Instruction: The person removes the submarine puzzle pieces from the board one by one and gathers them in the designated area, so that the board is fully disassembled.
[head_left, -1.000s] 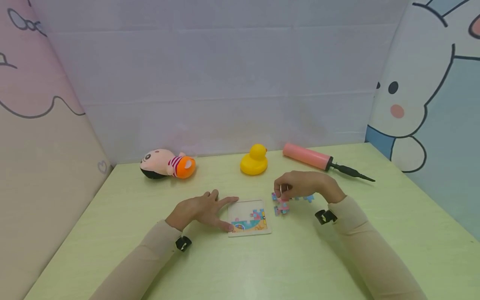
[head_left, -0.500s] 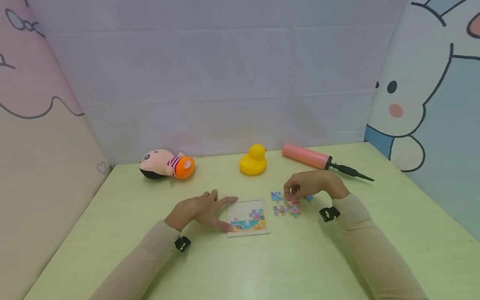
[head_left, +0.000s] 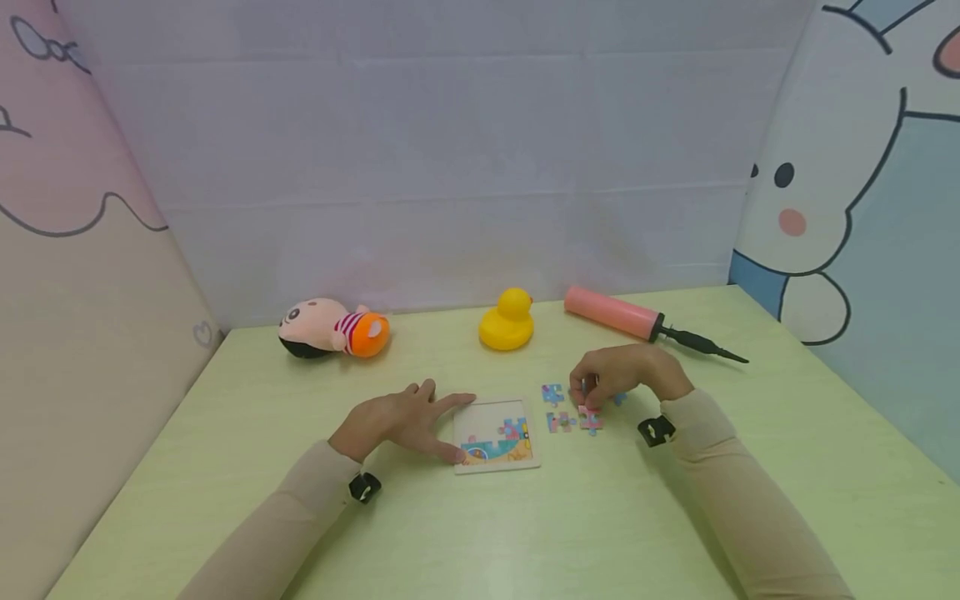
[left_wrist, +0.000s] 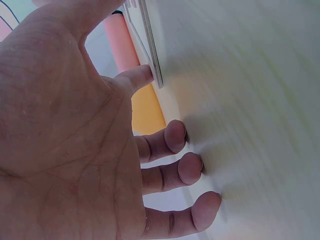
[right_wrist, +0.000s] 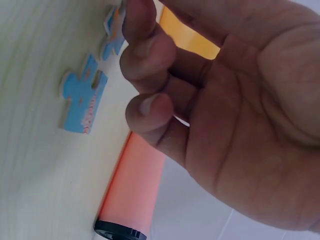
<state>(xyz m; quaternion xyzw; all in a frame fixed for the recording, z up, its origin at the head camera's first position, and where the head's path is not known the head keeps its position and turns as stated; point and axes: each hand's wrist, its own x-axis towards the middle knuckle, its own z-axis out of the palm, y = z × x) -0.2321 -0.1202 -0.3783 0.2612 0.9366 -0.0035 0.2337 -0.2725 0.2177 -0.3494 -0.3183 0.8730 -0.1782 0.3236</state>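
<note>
My left hand (head_left: 408,421) is spread at the left side of a square jigsaw tray (head_left: 497,471). Its thumb lies by the tray's lower left corner and its index finger along the top left one; in the left wrist view the index fingertip touches the tray's edge. Joined jigsaw pieces (head_left: 516,429) fill the tray's bottom and right side. My right hand (head_left: 618,371) is bent down with curled fingers, pinching a pink jigsaw piece (head_left: 590,421) at its upper edge. Its thumb and index tips are out of sight in the right wrist view.
Loose jigsaw pieces lie around the right hand: a blue one (head_left: 552,393), a pink-and-blue one (head_left: 558,422) and another blue one (right_wrist: 82,97). Behind them are a plush doll (head_left: 333,327), a yellow rubber duck (head_left: 507,321) and a pink hand pump (head_left: 611,312).
My right hand has moved right with the pink jigsaw piece, away from the pink-and-blue one, and then lowered slightly. My left hand stays at the tray.
</note>
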